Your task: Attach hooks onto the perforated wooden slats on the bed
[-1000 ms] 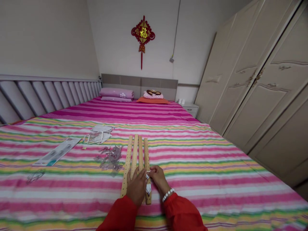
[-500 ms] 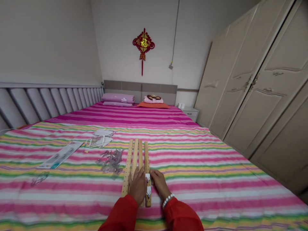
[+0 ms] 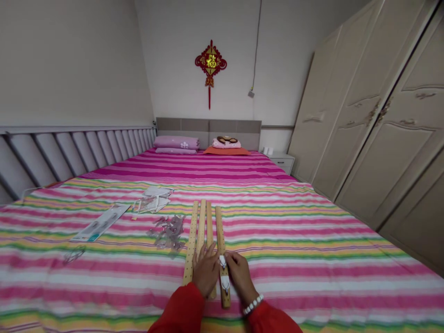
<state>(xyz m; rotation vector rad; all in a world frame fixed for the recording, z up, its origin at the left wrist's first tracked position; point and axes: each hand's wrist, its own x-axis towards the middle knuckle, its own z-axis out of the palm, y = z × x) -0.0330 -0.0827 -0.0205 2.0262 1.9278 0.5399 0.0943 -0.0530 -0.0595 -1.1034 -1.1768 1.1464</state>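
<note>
Several perforated wooden strips (image 3: pixel 201 226) lie side by side on the striped bed sheet (image 3: pixel 294 240), running away from me. My left hand (image 3: pixel 205 270) lies flat on their near ends, fingers stretched out. My right hand (image 3: pixel 240 276) pinches a small white hook (image 3: pixel 222 262) against the rightmost strip (image 3: pixel 219 222). A second white hook (image 3: pixel 225 284) sits lower on that same strip. Both sleeves are red, and a white bead bracelet (image 3: pixel 253 305) circles my right wrist.
A pile of clear plastic hooks (image 3: pixel 168 229) lies left of the strips. Farther left are opened packaging (image 3: pixel 152 200), a long printed card (image 3: pixel 100 223) and a clear wrapper (image 3: pixel 73 255). Pillows (image 3: pixel 176 142) lie at the headboard. A wardrobe (image 3: pixel 378 120) stands on the right.
The view has shifted slightly, so the strips and hands sit a little further right and lower. My right hand has gone from fiddling with the hook above the strip to pressing it onto the strip.
</note>
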